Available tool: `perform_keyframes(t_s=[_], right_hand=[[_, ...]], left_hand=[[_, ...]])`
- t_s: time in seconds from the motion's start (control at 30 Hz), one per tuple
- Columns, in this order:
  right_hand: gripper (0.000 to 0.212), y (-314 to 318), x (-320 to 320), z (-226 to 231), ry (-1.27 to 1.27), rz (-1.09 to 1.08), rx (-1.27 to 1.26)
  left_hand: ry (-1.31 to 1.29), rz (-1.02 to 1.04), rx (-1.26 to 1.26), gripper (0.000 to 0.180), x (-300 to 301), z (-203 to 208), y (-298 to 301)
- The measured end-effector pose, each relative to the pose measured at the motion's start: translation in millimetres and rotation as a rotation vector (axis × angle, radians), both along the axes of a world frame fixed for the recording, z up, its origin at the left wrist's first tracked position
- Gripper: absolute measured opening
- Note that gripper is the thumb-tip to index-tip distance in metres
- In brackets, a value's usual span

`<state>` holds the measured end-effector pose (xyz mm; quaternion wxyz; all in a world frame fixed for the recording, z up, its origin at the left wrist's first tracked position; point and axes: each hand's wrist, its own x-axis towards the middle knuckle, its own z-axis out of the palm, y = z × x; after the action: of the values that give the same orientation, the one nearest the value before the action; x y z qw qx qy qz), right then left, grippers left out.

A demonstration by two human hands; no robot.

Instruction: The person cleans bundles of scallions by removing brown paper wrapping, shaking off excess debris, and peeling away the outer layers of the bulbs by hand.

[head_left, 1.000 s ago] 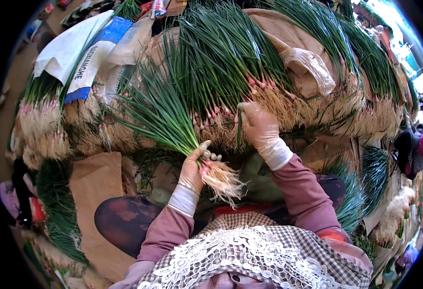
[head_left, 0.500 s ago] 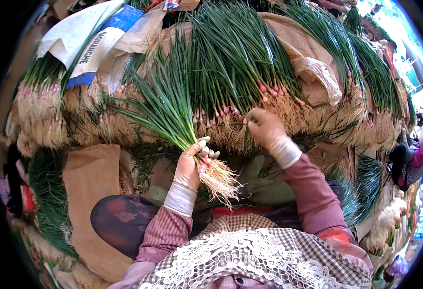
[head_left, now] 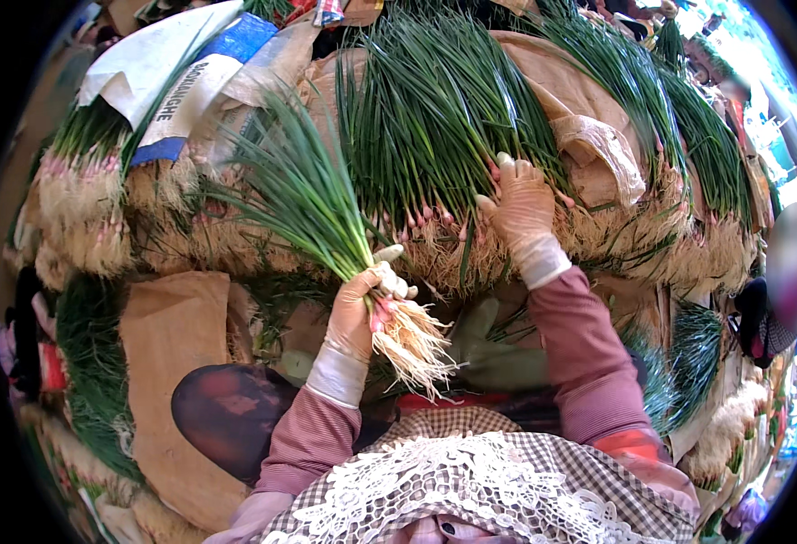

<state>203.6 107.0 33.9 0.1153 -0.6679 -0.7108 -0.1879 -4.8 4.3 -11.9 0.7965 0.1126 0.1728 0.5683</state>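
In my gloved left hand (head_left: 351, 315) is a bunch of spring onions (head_left: 321, 213), gripped just above the pink bulbs. Its green leaves fan up and to the left, and the pale roots hang below my fingers. A large pile of spring onions (head_left: 444, 109) lies ahead with bulbs and roots toward me. Over the roots at the pile's right part, my gloved right hand (head_left: 518, 204) reaches forward with thumb and fingers apart. Its fingertips are by several pink bulbs, and I see nothing held in it.
White and blue sacks (head_left: 201, 95) cover more onions at the far left. Brown burlap (head_left: 589, 118) lies right of the pile, with further onions (head_left: 707, 154) beyond. A brown cloth (head_left: 176, 363) is near my left knee (head_left: 226, 412). Another person (head_left: 770, 299) is at the right edge.
My right hand has moved up and slightly right along the pile, its closed fingers now spread. The bunch in my left hand has stayed nearly in place.
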Motion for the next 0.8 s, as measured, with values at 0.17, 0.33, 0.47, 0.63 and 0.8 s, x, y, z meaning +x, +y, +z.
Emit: perform_keyframes(t_s=[0.17,0.33,0.47,0.63,0.8], right_hand=[[0.013,23,40,26,1.096,0.064,-0.206],[0.025,26,34,47,0.305,-0.17,-0.436],[0.035,-2,36,54,0.626,0.011,-0.355],[0.03,-77,-21,-8,0.583,0.384,-0.017],[0.049,-86,-22,-63,1.071,0.201,-0.471]], left_hand=[[-0.076,-0.091,0.115,0.033,11,-5,3],[-0.055,-0.083,0.005,0.04,8,-6,8],[0.003,-0.065,-0.087,0.025,14,-8,6],[0.02,-0.106,-0.128,0.025,25,1,-1],[0.199,-0.067,-0.246,0.022,28,-9,-6]])
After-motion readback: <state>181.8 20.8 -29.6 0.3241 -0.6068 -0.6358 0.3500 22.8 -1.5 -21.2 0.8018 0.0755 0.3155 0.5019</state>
